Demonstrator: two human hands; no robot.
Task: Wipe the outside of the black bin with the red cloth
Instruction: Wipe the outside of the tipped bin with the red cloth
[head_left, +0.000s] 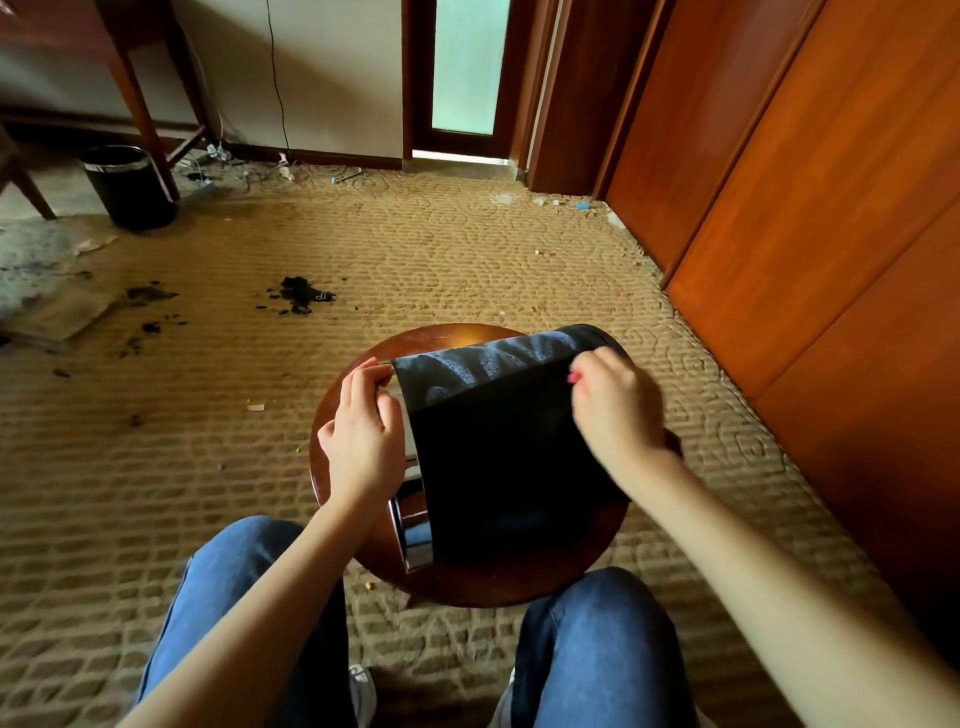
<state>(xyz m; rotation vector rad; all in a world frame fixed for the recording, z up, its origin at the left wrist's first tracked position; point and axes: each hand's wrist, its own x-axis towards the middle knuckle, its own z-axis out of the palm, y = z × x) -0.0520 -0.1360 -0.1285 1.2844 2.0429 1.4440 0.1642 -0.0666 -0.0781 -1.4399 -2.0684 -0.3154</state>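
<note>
Lying sideways on stool (519, 582), black bin (498, 457) is gripped at rim by left hand (363, 431), likely to stop rolling; red cloth (574, 376) is held against it by right hand (615, 405).

1. Single view: head-worn, wide-angle, facing forward and down from a seated person's eye height.
2. Close range. Forearms enter from the bottom edge; left hand (363, 415) and right hand (615, 400) sit mid-frame over a small round counter (519, 577) between the knees.
3. Upper frame reaches across carpet (415, 249) to the far door (467, 67); straight lines bow at the edges.
</note>
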